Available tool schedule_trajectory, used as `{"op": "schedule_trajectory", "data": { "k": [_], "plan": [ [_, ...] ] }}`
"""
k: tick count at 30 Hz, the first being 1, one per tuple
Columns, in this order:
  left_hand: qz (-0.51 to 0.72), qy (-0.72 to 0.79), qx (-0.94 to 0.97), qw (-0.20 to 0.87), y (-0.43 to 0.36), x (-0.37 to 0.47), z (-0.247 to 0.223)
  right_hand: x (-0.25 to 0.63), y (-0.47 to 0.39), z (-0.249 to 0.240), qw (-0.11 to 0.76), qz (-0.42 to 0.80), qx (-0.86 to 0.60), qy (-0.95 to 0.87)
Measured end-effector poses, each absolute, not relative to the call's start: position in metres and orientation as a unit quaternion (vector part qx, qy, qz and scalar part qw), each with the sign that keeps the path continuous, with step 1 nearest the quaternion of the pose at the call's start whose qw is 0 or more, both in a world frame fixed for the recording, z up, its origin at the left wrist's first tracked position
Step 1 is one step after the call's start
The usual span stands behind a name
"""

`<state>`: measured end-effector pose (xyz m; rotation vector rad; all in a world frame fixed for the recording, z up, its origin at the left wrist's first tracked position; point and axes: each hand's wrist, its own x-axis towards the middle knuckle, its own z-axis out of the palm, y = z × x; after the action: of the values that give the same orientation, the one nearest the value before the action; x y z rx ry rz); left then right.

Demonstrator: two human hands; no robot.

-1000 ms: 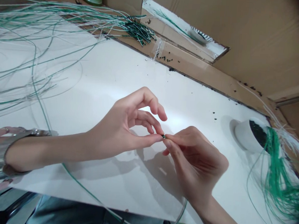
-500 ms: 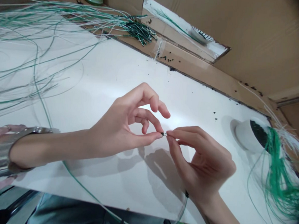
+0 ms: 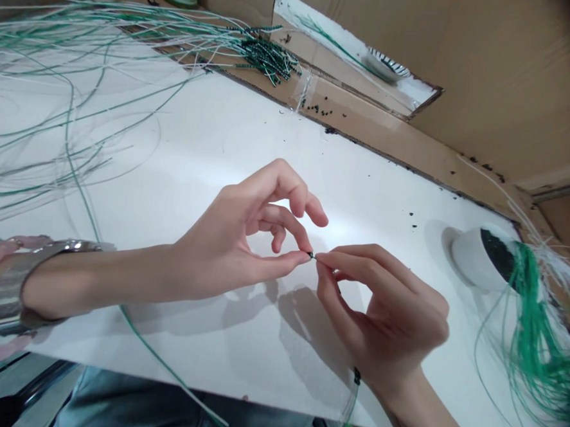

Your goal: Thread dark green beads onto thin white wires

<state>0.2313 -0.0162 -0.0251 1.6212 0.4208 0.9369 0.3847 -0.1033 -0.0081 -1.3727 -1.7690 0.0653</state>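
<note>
Thumb and a fingertip of my left hand (image 3: 245,230) pinch a tiny dark bead (image 3: 311,255), while its other fingers curl loosely above. Just to the right, my right hand (image 3: 386,303) has thumb and forefinger pressed together on the tip of a thin green cord, almost touching the bead. Below that wrist, a few dark beads (image 3: 357,376) sit threaded on the green cord (image 3: 160,357), which loops down past the table edge and back under my left forearm. The stretch of cord inside my right hand is mostly hidden.
Loose green and white cords (image 3: 103,99) spread over the left of the white table (image 3: 211,151), with beaded ends (image 3: 270,58) bunched at the back. A tipped white cup (image 3: 470,257) of dark beads stands right, near a green cord bundle (image 3: 538,345). Cardboard walls (image 3: 491,78) rise behind.
My right fingertips have come closer to the bead, and less of the thin length between the two hands shows. My left hand keeps its pinch, nearly still.
</note>
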Motion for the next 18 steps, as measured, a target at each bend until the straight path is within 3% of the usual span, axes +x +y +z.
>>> {"op": "schedule_trajectory", "data": {
  "k": [11,18],
  "plan": [
    [0.398,0.178,0.698,0.568,-0.0159,0.2317,-0.0255,0.3847,-0.1028,-0.0114,0.439,0.045,-0.559,-0.702],
    [0.401,0.148,0.742,0.517,-0.0151,0.2304,-0.0265,0.3859,-0.1031,-0.0083,0.399,-0.013,-0.552,-0.732]
  ]
}}
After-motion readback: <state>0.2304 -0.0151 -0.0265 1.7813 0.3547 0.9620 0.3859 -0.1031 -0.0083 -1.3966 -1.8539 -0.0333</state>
